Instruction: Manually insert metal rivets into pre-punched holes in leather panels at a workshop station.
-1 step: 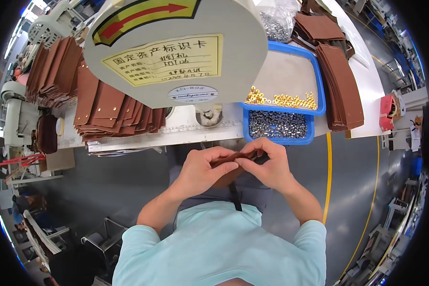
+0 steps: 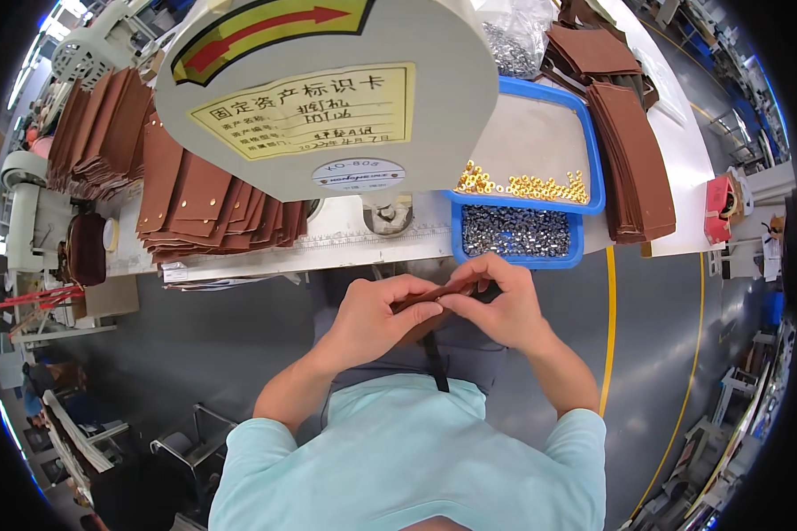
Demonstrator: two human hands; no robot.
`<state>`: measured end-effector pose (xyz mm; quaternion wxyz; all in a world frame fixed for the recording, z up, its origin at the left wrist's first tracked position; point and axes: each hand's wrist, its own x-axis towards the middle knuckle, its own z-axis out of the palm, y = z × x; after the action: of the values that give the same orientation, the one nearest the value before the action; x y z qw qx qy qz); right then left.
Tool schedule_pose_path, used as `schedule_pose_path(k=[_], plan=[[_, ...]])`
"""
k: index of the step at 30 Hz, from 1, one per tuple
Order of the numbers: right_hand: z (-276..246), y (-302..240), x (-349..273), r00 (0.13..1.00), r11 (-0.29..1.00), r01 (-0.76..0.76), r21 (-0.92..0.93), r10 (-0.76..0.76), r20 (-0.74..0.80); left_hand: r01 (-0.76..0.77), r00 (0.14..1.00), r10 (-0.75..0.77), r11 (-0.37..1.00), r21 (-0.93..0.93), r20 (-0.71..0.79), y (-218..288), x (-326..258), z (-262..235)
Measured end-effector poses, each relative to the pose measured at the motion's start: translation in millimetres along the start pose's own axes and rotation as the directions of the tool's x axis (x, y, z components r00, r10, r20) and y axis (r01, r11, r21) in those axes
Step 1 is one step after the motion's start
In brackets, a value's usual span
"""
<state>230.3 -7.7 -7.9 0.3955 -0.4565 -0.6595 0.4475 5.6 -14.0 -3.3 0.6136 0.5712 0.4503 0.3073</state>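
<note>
In front of my waist, just off the table's near edge, a piece of brown leather (image 2: pixel 422 331) is pinched between both hands, its upper part folded or bent. My left hand (image 2: pixel 367 320) grips its left side with thumb on top. My right hand (image 2: pixel 506 305) holds the right side, thumb and fingertips closed on the edge. The two thumbs almost meet at the middle. Whether a small fitting sits between the fingertips is too small to tell. Above stands a grey-white machine head (image 2: pixel 452 115) with a round metal base part (image 2: pixel 388 217) below it.
Right of the machine, a blue tray of gold-coloured eyelet-like pieces (image 2: pixel 540 188) overlaps a blue tray of silver pieces (image 2: pixel 515 232). Brown leather stacks (image 2: pixel 208 208) lie left, another stack (image 2: pixel 629 168) right. The table (image 2: pixel 345 252) ends just beyond my hands. A metal-framed chair (image 2: pixel 205 442) stands behind left.
My right hand has shifted very slightly, and the leather's upper edge is turned a little differently between the fingers. Both hands keep their hold.
</note>
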Motion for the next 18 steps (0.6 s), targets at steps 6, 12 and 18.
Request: schedule_pose_path(k=[6,12,18], plan=[[-34,36,21,0.996,0.853,-0.052,-0.520,0.005,-0.092,-0.267,0.961,0.268,0.853,0.449,0.063,2,-3,0],[-34,61,29,0.996,0.769,0.040,-0.638,-0.084,-0.039,-0.587,0.708,0.696,0.491,0.644,0.116,-6,2,5],[-32,57,29,0.977,0.682,0.024,-0.731,-0.171,-0.127,-0.654,0.632,0.764,0.437,0.618,0.129,-3,0,-3]])
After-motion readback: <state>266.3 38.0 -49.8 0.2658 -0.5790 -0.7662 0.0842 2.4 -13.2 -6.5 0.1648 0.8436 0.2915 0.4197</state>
